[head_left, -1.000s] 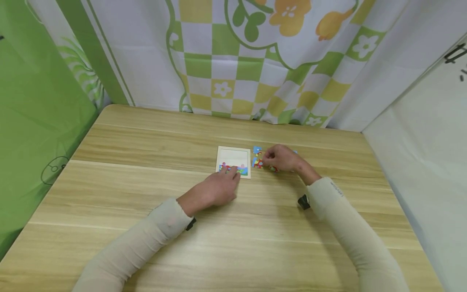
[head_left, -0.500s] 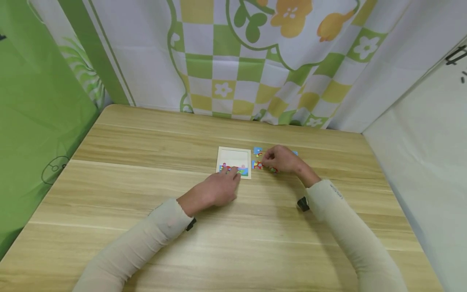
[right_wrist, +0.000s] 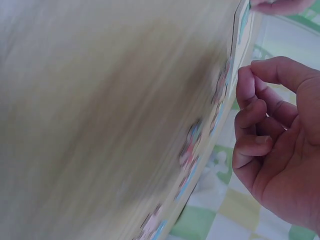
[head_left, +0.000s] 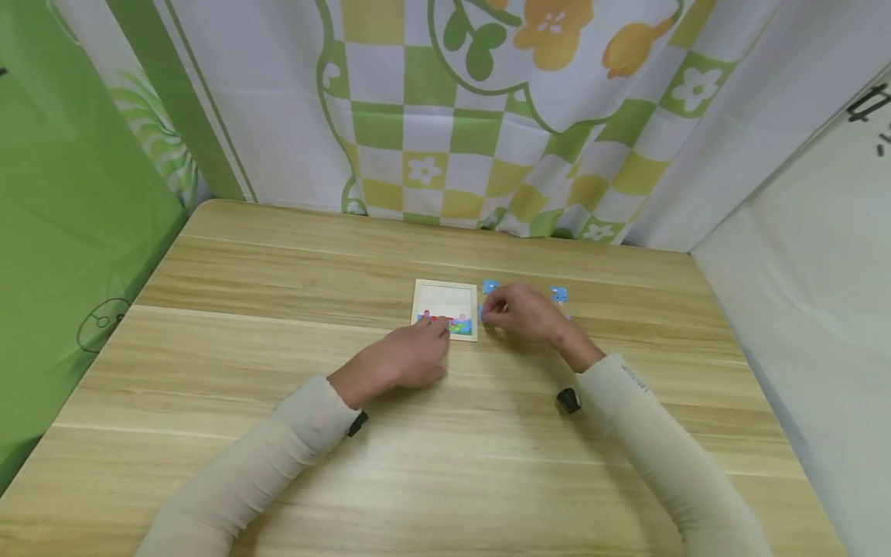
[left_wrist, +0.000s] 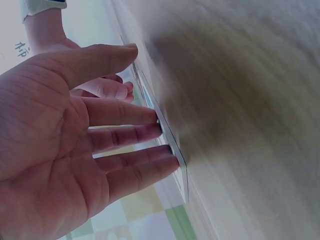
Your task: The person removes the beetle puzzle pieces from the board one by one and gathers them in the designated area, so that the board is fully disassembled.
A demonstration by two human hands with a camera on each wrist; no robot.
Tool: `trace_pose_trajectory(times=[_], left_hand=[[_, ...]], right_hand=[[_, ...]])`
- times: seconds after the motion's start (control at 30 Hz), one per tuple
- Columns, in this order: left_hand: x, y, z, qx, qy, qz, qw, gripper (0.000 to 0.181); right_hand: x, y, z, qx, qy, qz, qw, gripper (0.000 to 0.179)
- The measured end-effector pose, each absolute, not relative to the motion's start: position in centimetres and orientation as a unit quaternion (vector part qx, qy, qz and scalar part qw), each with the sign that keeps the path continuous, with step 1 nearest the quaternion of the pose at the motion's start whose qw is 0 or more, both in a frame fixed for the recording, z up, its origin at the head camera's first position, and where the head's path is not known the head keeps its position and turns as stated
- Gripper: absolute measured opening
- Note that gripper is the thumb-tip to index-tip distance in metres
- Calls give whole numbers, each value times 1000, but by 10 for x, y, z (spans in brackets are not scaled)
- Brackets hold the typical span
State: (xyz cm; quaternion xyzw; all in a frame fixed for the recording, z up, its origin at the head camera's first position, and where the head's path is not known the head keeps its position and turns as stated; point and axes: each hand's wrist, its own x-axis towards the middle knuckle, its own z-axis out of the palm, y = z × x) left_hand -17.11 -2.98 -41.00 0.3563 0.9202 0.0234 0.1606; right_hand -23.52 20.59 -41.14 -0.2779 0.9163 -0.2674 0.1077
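Note:
A small square jigsaw frame with a pale wooden rim lies on the table. A strip of coloured puzzle pieces fills its near part; the far part shows bare backing. My left hand rests its straight fingertips on the frame's near edge, thumb held apart in the left wrist view. My right hand is close beside the frame's right side, over loose puzzle pieces. Its fingers are curled, with thumb and forefinger tips together and no piece visible between them. The hand hides some pieces in the head view.
Another loose blue piece lies to the right of the right hand. The wooden table extends widely around, backed by a checked floral curtain. A green cloth hangs on the left.
My right hand has shifted left toward the frame, uncovering the blue piece on the right and covering pieces nearer the frame. My left hand has drawn slightly left, its fingertips still at the frame.

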Motion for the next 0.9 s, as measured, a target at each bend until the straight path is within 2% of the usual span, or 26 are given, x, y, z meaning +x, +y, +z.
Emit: trace_pose_trajectory(times=[0.13, 0.47, 0.9], left_hand=[[-173, -34, -409, 365, 916, 34, 162, 64], [-178, -37, -408, 373, 913, 38, 159, 69], [-179, -38, -408, 378, 910, 51, 161, 59]], right_hand=[[-232, 196, -413, -287, 912, -268, 117, 4], [-226, 186, -417, -283, 927, -216, 120, 24], [-223, 186, -419, -283, 928, -216, 114, 23]])
